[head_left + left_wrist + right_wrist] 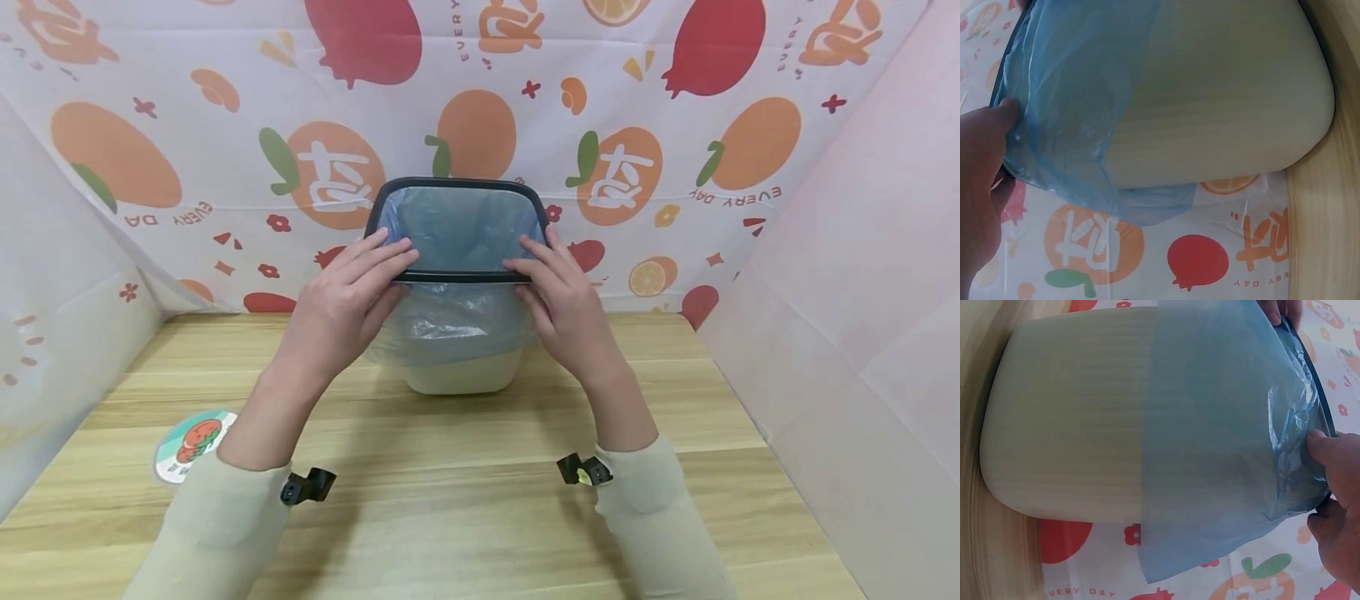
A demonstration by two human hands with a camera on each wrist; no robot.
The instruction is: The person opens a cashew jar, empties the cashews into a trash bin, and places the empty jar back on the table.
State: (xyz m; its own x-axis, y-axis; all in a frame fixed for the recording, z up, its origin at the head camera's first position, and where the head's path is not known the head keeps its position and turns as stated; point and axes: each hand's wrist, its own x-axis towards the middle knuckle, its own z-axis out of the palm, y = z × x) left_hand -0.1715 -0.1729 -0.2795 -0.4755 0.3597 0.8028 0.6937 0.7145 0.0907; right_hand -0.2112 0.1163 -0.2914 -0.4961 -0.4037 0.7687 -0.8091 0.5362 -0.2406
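Note:
A cream-coloured trash can point(465, 377) stands upright on the table. A translucent blue trash bag point(457, 321) lines it and folds down over the outside of its upper part. Around the mouth runs a black rim ring point(457, 277), over the bag. My left hand point(341, 296) grips the rim at the near left corner, thumb outside and fingers over the edge. At the near right corner my right hand point(566, 308) grips it the same way. In the right wrist view the bag's loose edge point(1172, 550) hangs away from the can wall.
A round tomato-patterned coaster point(187, 446) lies on the wooden table point(450, 517), partly behind the left sleeve. A fruit-printed cloth point(480, 67) hangs close behind the can. Pale cloth sides point(840, 292) border the table left and right.

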